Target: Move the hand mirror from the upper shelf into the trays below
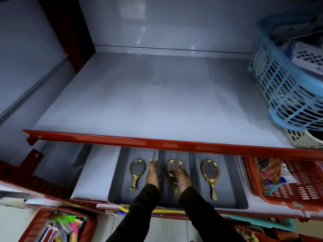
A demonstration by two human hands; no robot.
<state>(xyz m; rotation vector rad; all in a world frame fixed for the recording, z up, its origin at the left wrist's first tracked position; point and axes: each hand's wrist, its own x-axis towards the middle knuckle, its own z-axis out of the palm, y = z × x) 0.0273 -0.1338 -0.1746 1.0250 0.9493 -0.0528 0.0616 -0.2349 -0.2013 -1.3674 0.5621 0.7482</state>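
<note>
Three grey trays sit side by side on the lower shelf, each with a gold hand mirror lying in it. The left mirror (136, 173) is in the left tray (115, 194) and the right mirror (210, 177) in the right tray (232, 189). My right hand (182, 177) lies over the middle mirror (172, 165) in the middle tray (167, 199), fingers curled on its frame and upper handle; only the handle's tip shows below my wrist. My left hand (153, 173) rests flat on the rims between the left and middle trays. The upper shelf (157, 102) holds no mirror.
The red front rail (157, 141) of the upper shelf overhangs the trays. A blue basket (283, 88) and a white one (304, 138) stand at the upper shelf's right end. A red basket (286, 182) sits right of the trays; another red basket of stationery (57, 226) is below left.
</note>
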